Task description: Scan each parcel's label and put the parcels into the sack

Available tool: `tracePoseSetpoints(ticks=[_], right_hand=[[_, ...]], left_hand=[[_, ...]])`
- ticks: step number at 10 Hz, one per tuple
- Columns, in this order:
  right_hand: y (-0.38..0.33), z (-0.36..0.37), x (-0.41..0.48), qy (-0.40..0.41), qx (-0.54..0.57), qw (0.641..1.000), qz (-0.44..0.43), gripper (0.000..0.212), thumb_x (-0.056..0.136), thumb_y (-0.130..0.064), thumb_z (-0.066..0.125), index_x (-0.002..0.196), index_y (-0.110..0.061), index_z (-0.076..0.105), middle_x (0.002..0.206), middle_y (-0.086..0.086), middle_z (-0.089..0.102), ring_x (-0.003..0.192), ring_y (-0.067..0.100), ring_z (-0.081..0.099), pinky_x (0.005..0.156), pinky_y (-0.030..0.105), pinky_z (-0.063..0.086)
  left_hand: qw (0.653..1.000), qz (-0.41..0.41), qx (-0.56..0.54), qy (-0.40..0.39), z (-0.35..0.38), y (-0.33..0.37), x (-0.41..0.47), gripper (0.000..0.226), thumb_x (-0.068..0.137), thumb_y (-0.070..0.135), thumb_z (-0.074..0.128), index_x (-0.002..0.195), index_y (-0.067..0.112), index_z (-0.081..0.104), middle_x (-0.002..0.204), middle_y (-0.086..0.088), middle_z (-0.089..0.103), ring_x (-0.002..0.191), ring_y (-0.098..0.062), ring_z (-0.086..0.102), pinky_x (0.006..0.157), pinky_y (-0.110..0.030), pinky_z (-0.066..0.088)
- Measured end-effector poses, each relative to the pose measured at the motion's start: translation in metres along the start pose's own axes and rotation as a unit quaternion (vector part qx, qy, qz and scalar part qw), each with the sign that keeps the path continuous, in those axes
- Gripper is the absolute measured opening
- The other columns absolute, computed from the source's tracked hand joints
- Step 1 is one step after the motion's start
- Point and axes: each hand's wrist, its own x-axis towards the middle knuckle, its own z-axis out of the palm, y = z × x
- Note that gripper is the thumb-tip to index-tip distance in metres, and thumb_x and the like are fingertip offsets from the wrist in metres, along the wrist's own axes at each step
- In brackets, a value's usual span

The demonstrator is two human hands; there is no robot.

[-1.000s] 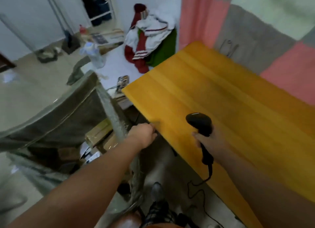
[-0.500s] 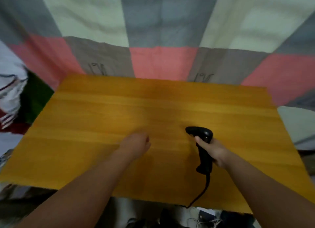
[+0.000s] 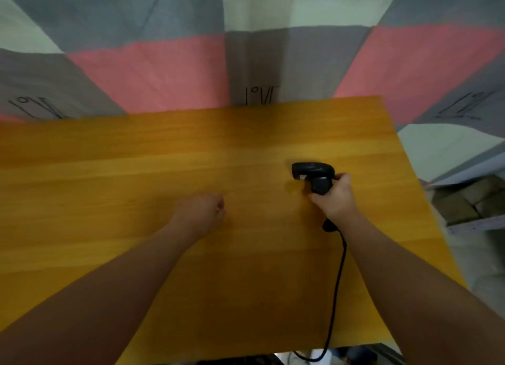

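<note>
My right hand [image 3: 334, 198] grips the handle of a black barcode scanner [image 3: 314, 174], whose head points left over the orange wooden table [image 3: 136, 173]. The scanner's black cable [image 3: 337, 282] trails along my right forearm and off the table's near edge. My left hand [image 3: 203, 210] hovers over the middle of the table with its fingers curled into a loose fist, holding nothing. No parcel lies on the tabletop, and the sack is out of view.
Brown cardboard parcels [image 3: 464, 200] sit on a low shelf past the table's right edge. A grey, pink and cream patchwork cloth [image 3: 191, 64] hangs behind the table.
The view swung right, from the sack at the table's left end to the table and the shelf beyond it. My right hand carried the scanner further right; my left hand left the sack.
</note>
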Motion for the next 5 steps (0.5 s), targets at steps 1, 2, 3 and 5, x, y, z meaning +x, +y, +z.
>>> tracePoseSetpoints(ticks=[1, 2, 3, 5], right_hand=[[0.007, 0.011, 0.023, 0.039, -0.009, 0.999, -0.003, 0.068, 0.079, -0.021, 0.078, 0.131, -0.013, 0.035, 0.124, 0.013, 0.054, 0.097, 0.027, 0.059, 0.071, 0.034, 0.049], [0.014, 0.021, 0.030, 0.073, -0.039, 0.996, -0.018, 0.065, 0.081, -0.032, 0.076, 0.132, -0.011, 0.041, 0.124, 0.010, 0.055, 0.108, 0.028, 0.057, 0.082, 0.040, 0.052], [0.025, 0.025, 0.030, 0.080, -0.140, 0.987, -0.018, 0.059, 0.086, -0.041, 0.067, 0.131, -0.009, 0.046, 0.126, 0.011, 0.052, 0.119, 0.030, 0.047, 0.098, 0.046, 0.044], [0.007, 0.015, 0.017, 0.097, -0.179, 0.979, -0.005, 0.091, 0.083, -0.049, 0.068, 0.150, -0.010, 0.020, 0.145, 0.016, 0.032, 0.134, 0.034, 0.030, 0.109, 0.044, 0.030]], left_hand=[[1.000, 0.002, 0.002, -0.007, 0.002, 0.004, 0.025, 0.028, 0.101, 0.031, 0.042, 0.119, 0.015, 0.056, 0.117, -0.009, 0.062, 0.098, -0.027, 0.059, 0.075, -0.034, 0.045], [1.000, -0.010, -0.023, -0.011, 0.005, 0.005, 0.042, 0.027, 0.101, 0.031, 0.043, 0.118, 0.014, 0.056, 0.117, -0.009, 0.061, 0.099, -0.028, 0.058, 0.075, -0.033, 0.044], [0.999, -0.012, -0.031, -0.019, 0.007, 0.005, 0.046, 0.027, 0.101, 0.029, 0.043, 0.118, 0.014, 0.056, 0.116, -0.010, 0.061, 0.100, -0.029, 0.058, 0.076, -0.035, 0.046], [0.999, -0.013, -0.030, 0.003, -0.008, -0.002, 0.041, 0.026, 0.101, 0.029, 0.043, 0.116, 0.013, 0.056, 0.114, -0.010, 0.062, 0.096, -0.028, 0.059, 0.075, -0.036, 0.046]])
